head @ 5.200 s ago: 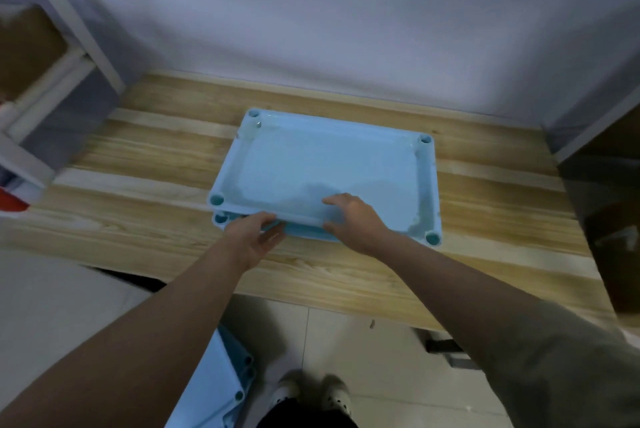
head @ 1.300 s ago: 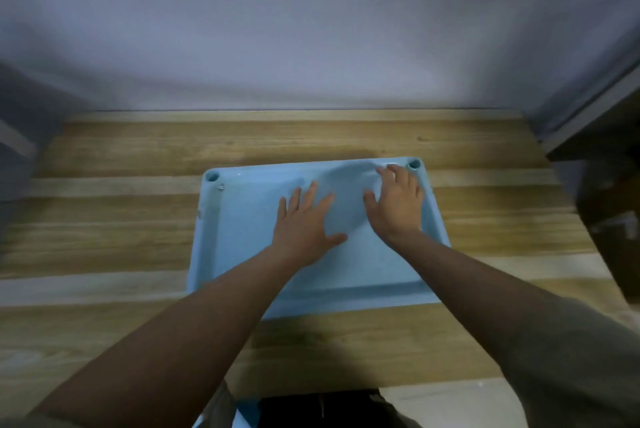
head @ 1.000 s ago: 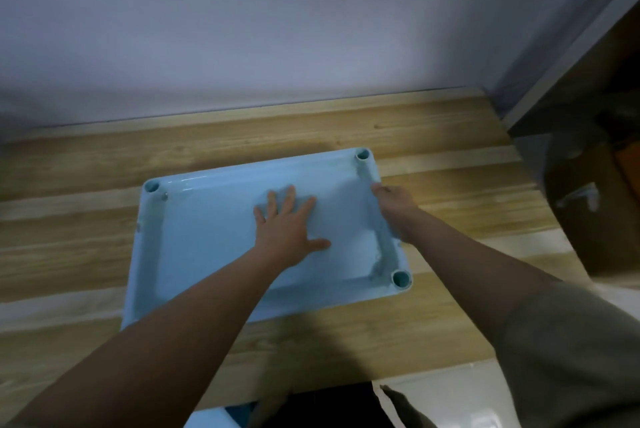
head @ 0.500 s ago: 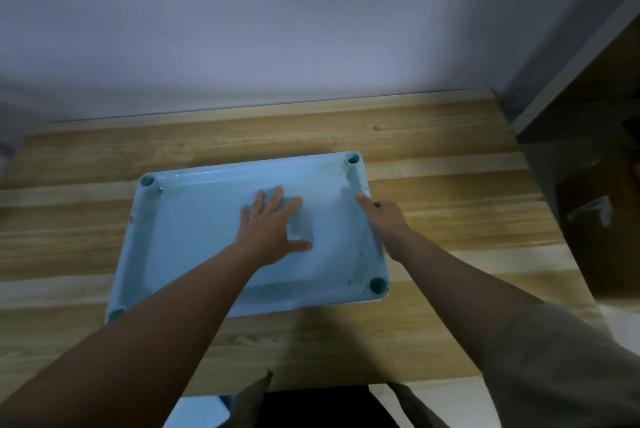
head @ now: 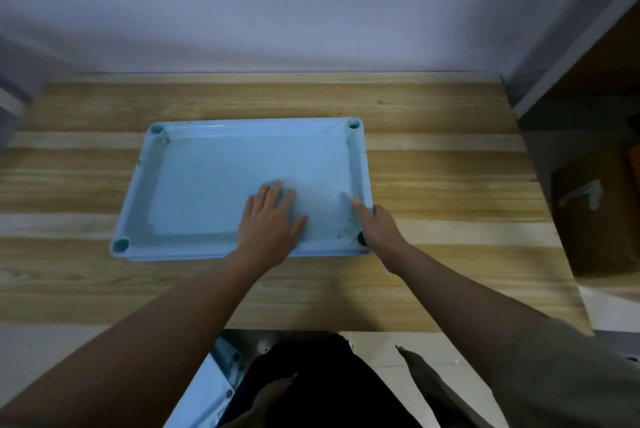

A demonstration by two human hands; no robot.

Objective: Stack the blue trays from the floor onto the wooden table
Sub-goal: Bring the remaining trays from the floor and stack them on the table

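Fingers [head: 277, 197] of left hand [head: 268, 225] lying spread, flat on smooth tray floor | right hand [head: 377, 228] seemingly gripping right rim | rectangular blue plastic trays [head: 207, 192] sitting stacked on striped wooden table [head: 433, 167] | more trays [head: 207, 389] lying on floor below.

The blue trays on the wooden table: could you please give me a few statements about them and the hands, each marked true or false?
1. The left hand lies flat inside the top blue tray. True.
2. The right hand grips the tray's far left corner. False: it holds the right edge, near the front right corner.
3. The tray stack sits on the wooden table. True.
4. The top tray holds several small items. False: only the left hand is in it.
5. Another blue tray shows below the table's front edge. True.
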